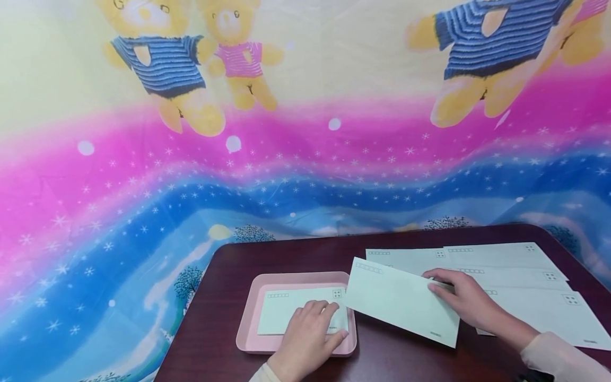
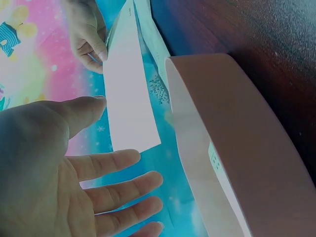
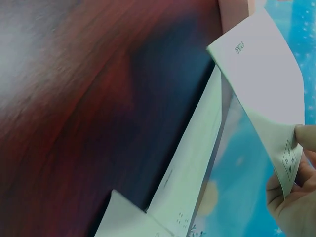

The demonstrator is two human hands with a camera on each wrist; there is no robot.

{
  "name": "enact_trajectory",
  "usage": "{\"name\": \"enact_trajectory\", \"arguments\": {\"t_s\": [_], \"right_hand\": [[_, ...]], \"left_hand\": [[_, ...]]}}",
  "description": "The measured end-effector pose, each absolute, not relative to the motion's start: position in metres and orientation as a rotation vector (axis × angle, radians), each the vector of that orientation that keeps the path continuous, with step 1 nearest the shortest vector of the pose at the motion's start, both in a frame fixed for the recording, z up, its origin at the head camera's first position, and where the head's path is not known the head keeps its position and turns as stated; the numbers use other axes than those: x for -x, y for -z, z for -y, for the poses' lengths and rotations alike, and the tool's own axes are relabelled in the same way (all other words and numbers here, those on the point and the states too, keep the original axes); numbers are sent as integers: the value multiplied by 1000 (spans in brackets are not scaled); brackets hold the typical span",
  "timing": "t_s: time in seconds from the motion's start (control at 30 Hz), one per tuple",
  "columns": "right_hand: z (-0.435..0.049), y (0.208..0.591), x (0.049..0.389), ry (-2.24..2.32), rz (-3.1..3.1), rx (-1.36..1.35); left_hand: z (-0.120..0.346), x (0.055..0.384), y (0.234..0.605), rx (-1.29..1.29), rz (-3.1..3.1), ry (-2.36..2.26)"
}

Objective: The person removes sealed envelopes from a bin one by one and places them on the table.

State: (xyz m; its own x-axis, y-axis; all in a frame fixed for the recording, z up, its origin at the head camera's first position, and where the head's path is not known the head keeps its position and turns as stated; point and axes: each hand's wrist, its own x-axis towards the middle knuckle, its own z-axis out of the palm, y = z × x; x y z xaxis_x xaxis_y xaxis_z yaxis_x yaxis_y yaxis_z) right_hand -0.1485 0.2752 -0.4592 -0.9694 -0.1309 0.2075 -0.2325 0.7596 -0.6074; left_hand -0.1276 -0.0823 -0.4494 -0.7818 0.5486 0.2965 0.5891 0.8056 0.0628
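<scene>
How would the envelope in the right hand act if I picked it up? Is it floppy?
The envelope is probably light, since it looks like thin paper and the right hand holds it up by one end. It's likely a bit bendy, not very floppy: most of it sticks out unsupported with only a gentle curve.

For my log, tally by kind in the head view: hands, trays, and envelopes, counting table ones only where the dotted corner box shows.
Hands: 2 (left hand, right hand)
Pink tray: 1
Held envelope: 1
Top envelope in the tray: 1
Table envelopes, box showing: 4
Total: 9
Overlaps may hide more envelopes.
</scene>
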Motion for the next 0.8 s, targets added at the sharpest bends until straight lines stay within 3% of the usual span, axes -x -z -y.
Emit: {"name": "enact_trajectory", "arguments": {"t_s": [0.8], "right_hand": [[-310, 478, 149, -949, 2895, -314]], "left_hand": [[70, 124, 455, 931, 2706, 183]]}}
